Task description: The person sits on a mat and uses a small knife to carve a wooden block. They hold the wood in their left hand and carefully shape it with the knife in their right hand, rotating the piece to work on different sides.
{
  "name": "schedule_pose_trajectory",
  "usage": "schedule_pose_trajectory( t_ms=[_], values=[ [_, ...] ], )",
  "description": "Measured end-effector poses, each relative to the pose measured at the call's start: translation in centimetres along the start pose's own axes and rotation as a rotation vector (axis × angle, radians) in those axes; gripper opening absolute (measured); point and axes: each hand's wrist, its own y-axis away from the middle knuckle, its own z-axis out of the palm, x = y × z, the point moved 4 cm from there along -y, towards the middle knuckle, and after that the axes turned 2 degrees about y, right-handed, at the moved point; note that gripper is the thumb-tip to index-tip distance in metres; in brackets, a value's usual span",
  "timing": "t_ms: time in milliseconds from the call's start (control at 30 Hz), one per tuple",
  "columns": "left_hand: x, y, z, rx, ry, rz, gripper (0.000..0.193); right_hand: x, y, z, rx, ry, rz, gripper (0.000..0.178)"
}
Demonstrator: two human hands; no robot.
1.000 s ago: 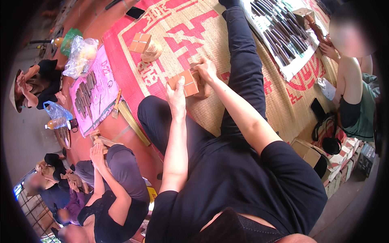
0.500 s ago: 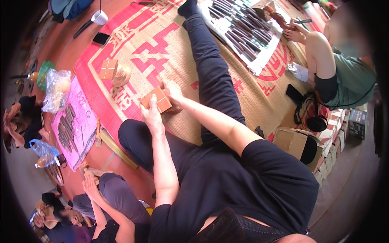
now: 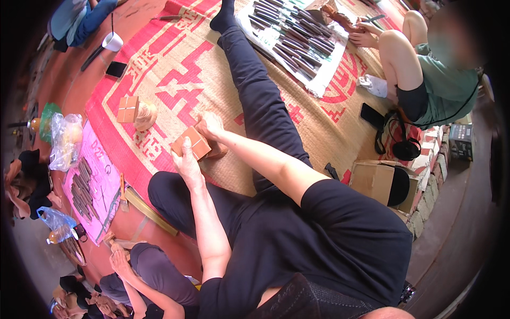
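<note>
A small orange-brown block (image 3: 195, 141), crossed by pale bands like string, is gripped in my left hand (image 3: 187, 160) with the thumb over its top. My right hand (image 3: 211, 126) is curled closed beside the block's far right corner. Whatever its fingers pinch is too small to make out. Under the block and my right wrist, part of a brown rounded piece (image 3: 218, 150) shows on the woven mat (image 3: 234, 167). Farther left on the mat, a second banded block (image 3: 128, 109) rests against a round, pale wooden piece (image 3: 145, 116).
Many dark-handled tools (image 3: 297, 40) lie on a white sheet beyond my outstretched leg. At right a person in green (image 3: 449, 85) sits near a phone (image 3: 372, 116) and an open carton (image 3: 372, 181). Dark sticks (image 3: 82, 189) lie on a pink sheet at left, by a brush (image 3: 124, 194).
The whole view has shifted slightly, so most things sit farther left in it. My left hand still grips the block, and my right hand stays by its far corner.
</note>
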Motion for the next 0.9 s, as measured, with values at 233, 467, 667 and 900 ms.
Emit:
schedule_pose_trajectory(
  t_ms=[233, 467, 667, 900],
  values=[
    [-0.8, -0.3, -0.5, 0.016, 0.001, -0.012, 0.047, -1.0, 0.1, -0.3, -0.032, 0.008, -0.038, 0.031],
    [-0.4, 0.1, 0.9, 0.0, -0.013, -0.008, 0.047, 2.6, -2.1, 0.6, 0.206, 0.26, -0.16, 0.025],
    [-0.1, -0.2, -0.2, 0.019, -0.022, -0.007, 0.049, -0.5, 0.3, 0.3, -0.03, -0.097, -0.064, 0.027],
    [-0.3, 0.1, 0.2, -0.008, -0.057, -0.013, 0.049, 2.0, -1.9, 1.2, 0.167, 0.123, -0.118, 0.025]
  ],
)
